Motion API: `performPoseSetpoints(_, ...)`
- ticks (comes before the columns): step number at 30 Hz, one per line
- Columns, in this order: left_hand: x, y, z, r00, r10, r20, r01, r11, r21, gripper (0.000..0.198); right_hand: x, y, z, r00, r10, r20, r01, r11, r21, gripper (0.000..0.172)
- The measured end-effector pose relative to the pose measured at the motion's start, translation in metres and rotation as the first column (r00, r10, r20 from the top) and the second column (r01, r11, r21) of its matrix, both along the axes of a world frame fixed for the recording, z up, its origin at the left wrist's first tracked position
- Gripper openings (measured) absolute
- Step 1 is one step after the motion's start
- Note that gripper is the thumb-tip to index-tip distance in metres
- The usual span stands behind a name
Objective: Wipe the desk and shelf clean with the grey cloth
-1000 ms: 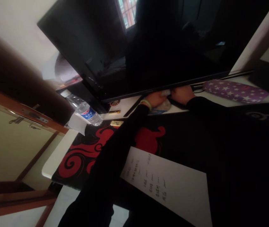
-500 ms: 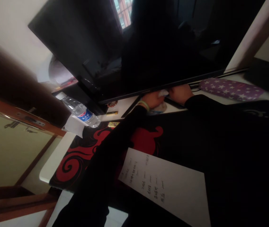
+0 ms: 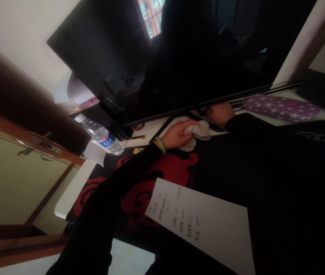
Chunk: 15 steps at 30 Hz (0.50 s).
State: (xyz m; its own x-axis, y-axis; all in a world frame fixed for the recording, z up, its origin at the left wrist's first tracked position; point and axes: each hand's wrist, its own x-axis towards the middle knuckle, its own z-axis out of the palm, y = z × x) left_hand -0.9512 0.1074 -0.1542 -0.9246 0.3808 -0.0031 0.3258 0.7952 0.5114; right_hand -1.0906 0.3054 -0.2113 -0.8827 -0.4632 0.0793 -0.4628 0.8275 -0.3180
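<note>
Cloth [image 3: 195, 133], white and crumpled, is bunched in my left hand [image 3: 175, 135], with my fingers [image 3: 187, 128] clenched around it. It sits just below the lower edge of the black monitor [image 3: 94, 57], over a pale patch of the counter [image 3: 73, 189], and part of it bulges out beneath my palm. A green bangle [image 3: 160, 145] circles my left wrist, and a black sleeve covers that arm.

My right hand [image 3: 219, 114] is further along, at the monitor's bottom edge and partly tucked beneath it, beside a thin dark object [image 3: 208, 126]. I can't tell whether those fingers are gripping anything, because the edge and the shadow hide them.

Past my right hand lies a purple pouch with white stars [image 3: 279, 108]. Off to the left, a clear water bottle with a blue label [image 3: 102, 138] sits by a white tissue [image 3: 94, 152], with a small gold-coloured stick [image 3: 138, 138] and a bead bracelet [image 3: 137, 128] near the monitor's foot. A black and red swirl-patterned desk mat [image 3: 162, 168] lies under my left forearm, and a white sheet with handwritten lines [image 3: 197, 225] rests on it, well apart from both hands. The frame is heavily tilted, and the window [image 3: 151, 17] shows a brick building.
</note>
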Motion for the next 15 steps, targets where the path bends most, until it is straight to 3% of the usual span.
performPoseSetpoints(4,0.006,-0.009,0.01,0.942,0.296,-0.16,-0.306,0.951,-0.039,0.045,0.003,-0.001,0.001,1.0,0.017,-0.02,-0.017,0.999,-0.027,0.051)
performPoseSetpoints(6,0.004,-0.005,0.009,0.913,0.342,-0.224,-0.373,0.921,-0.114,0.046,0.005,-0.001,0.003,1.0,0.008,-0.012,-0.009,1.0,-0.007,0.05)
performPoseSetpoints(11,0.005,0.024,-0.003,0.981,0.096,-0.168,-0.153,0.914,-0.375,0.051,0.008,-0.001,0.011,1.0,0.013,-0.012,-0.012,0.999,0.049,0.05)
performPoseSetpoints(15,-0.003,0.034,-0.01,0.988,0.089,-0.123,-0.135,0.886,-0.443,0.046,0.006,0.0,0.007,0.998,0.061,0.01,-0.061,0.998,0.004,0.053)
